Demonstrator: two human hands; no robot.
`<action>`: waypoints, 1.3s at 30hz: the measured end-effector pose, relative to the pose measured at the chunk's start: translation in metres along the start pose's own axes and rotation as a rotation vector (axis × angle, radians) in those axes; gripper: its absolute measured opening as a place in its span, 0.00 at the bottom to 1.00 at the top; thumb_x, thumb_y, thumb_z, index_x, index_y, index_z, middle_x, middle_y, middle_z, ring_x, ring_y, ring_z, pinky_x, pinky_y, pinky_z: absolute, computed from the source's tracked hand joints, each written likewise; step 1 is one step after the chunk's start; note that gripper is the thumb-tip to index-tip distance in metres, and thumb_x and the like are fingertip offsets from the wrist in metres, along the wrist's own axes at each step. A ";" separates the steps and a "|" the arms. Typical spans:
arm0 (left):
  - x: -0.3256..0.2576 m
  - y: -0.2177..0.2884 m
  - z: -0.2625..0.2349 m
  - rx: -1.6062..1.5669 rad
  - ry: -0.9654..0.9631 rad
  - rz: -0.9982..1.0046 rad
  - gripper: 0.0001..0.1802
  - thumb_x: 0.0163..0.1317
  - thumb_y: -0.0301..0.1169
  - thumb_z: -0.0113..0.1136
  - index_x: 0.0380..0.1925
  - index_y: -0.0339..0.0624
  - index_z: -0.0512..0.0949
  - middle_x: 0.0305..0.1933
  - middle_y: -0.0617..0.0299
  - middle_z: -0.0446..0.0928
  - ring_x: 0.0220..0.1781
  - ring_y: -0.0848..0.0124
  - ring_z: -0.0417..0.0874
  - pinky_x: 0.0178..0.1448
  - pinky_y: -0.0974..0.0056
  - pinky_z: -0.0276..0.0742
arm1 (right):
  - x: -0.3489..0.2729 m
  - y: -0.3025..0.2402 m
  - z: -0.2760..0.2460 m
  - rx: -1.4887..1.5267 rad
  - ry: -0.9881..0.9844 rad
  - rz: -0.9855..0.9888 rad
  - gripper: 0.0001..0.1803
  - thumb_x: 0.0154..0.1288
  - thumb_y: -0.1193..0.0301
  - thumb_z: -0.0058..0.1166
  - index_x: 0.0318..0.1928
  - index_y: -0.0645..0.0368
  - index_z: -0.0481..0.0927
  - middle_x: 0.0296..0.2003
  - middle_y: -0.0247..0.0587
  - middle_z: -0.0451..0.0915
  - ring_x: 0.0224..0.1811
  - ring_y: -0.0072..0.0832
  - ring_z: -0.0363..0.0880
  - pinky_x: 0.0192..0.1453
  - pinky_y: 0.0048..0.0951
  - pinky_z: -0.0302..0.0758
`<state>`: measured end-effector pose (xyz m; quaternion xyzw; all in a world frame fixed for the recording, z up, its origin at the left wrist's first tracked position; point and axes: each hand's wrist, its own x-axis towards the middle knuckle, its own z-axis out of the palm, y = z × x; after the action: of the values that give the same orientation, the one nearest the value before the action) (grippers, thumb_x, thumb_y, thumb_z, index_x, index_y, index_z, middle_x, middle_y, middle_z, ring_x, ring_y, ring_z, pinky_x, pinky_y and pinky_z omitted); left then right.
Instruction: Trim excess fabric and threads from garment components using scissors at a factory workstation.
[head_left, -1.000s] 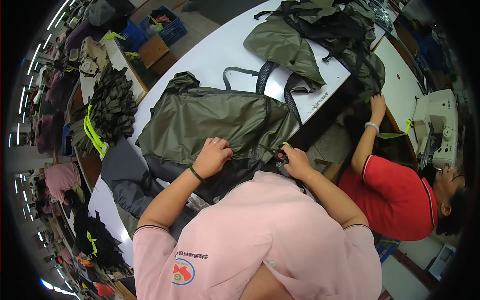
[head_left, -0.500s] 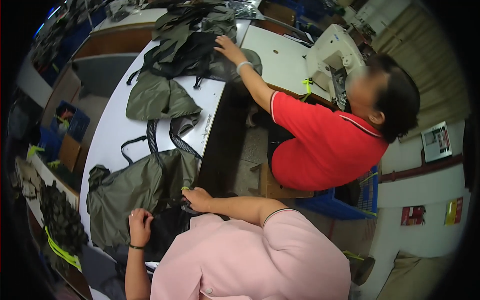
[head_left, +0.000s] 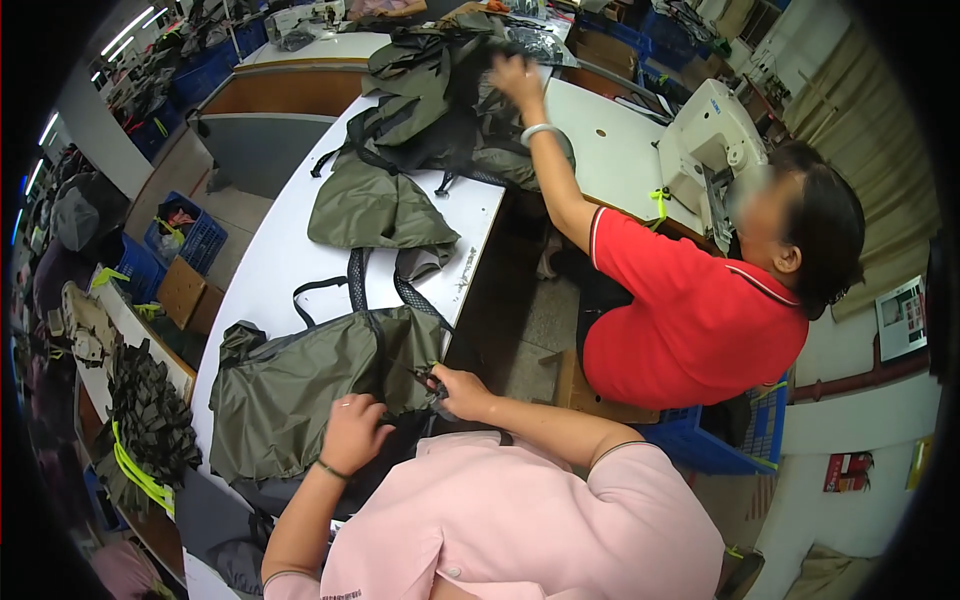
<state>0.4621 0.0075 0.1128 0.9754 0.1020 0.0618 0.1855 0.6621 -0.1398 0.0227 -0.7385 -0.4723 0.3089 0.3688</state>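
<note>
An olive-green backpack (head_left: 300, 385) with black straps lies on the white table (head_left: 270, 255) in front of me. My left hand (head_left: 352, 432), with a dark band at the wrist, rests curled on its lower fabric and pinches it. At the bag's right edge my right hand (head_left: 458, 392) grips a dark part of it, just over the table's rim. My pink shirt fills the lower middle of the view.
A second olive bag (head_left: 378, 210) and a pile of several bags (head_left: 440, 100) lie farther along the table. A co-worker in a red shirt (head_left: 690, 310) reaches a hand (head_left: 515, 75) into that pile beside a white sewing machine (head_left: 710, 140). Blue crates (head_left: 185, 235) and stacked dark fabric (head_left: 145, 410) stand at the left.
The view has swung, so the table now runs up the picture. Both my hands stay on the olive backpack. The co-worker's arm has stretched farther into the pile.
</note>
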 end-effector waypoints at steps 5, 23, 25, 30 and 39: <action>-0.006 -0.032 0.062 0.397 -0.257 0.013 0.10 0.47 0.37 0.67 0.29 0.48 0.82 0.39 0.59 0.75 0.49 0.61 0.73 0.51 0.55 0.65 | 0.002 -0.005 0.033 0.047 -0.048 -0.064 0.14 0.52 0.75 0.58 0.40 0.55 0.71 0.32 0.51 0.80 0.40 0.52 0.80 0.41 0.46 0.74; -0.015 -0.030 -0.011 -0.315 0.032 -0.123 0.06 0.55 0.30 0.64 0.30 0.43 0.77 0.29 0.58 0.77 0.37 0.57 0.77 0.44 0.57 0.70 | 0.010 -0.044 0.024 0.232 -0.068 -0.110 0.16 0.58 0.70 0.64 0.40 0.60 0.71 0.37 0.45 0.83 0.41 0.43 0.83 0.43 0.36 0.76; -0.018 -0.030 -0.014 -0.337 0.057 -0.112 0.05 0.55 0.29 0.64 0.30 0.43 0.77 0.30 0.59 0.78 0.37 0.57 0.77 0.44 0.58 0.70 | 0.012 -0.045 0.024 0.316 -0.062 -0.112 0.15 0.59 0.71 0.63 0.40 0.60 0.71 0.38 0.45 0.83 0.41 0.44 0.83 0.43 0.36 0.76; -0.020 -0.031 -0.017 -0.366 0.065 -0.105 0.06 0.53 0.23 0.64 0.29 0.42 0.75 0.35 0.61 0.80 0.40 0.59 0.79 0.47 0.59 0.70 | 0.016 -0.061 0.024 -0.019 -0.092 -0.135 0.16 0.55 0.78 0.63 0.42 0.63 0.72 0.37 0.45 0.83 0.41 0.40 0.84 0.45 0.32 0.78; -0.031 -0.031 -0.028 -0.544 0.175 -0.223 0.11 0.51 0.28 0.69 0.34 0.43 0.78 0.49 0.58 0.77 0.53 0.57 0.74 0.57 0.59 0.68 | 0.013 -0.076 0.016 0.273 -0.144 -0.152 0.11 0.57 0.81 0.60 0.39 0.62 0.72 0.31 0.38 0.80 0.33 0.25 0.79 0.40 0.26 0.76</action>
<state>0.4224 0.0382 0.1247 0.8637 0.2039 0.1500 0.4359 0.6178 -0.1022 0.0760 -0.6197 -0.5058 0.3936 0.4531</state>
